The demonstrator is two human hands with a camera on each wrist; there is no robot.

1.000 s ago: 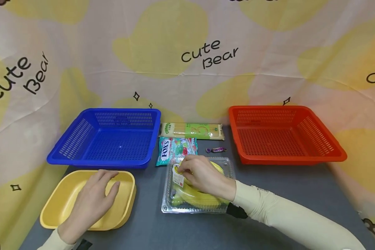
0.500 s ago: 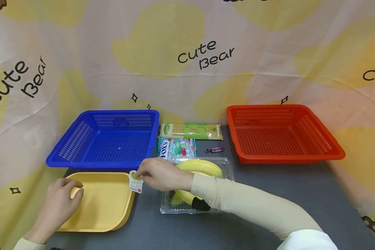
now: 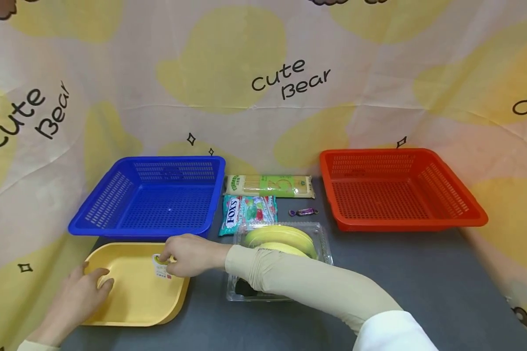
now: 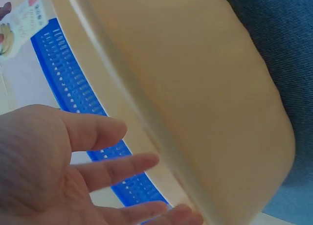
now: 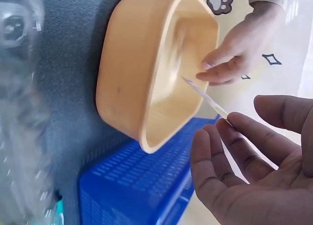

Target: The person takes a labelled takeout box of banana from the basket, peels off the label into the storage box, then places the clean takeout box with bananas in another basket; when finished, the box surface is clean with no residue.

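A small white price label with a banana picture hangs over the right part of the yellow plastic tub. My right hand holds it by one edge at the fingertips. In the right wrist view the label appears edge-on at the index and middle fingertips, with the thumb apart. My left hand is over the tub's left side, its fingers loosely bent around nothing; the left wrist view shows this hand beside the tub wall. A clear plastic box of bananas lies partly under my right forearm.
Behind the tub stands a blue basket; a red basket is at the back right. Between them lie a noodle pack, a Fox's candy bag and a purple wrapped candy. A printed cloth hangs behind.
My right hand has lifted the label off the banana box and carried it left over the tub. My left hand has moved left, from the tub's middle to its left side.
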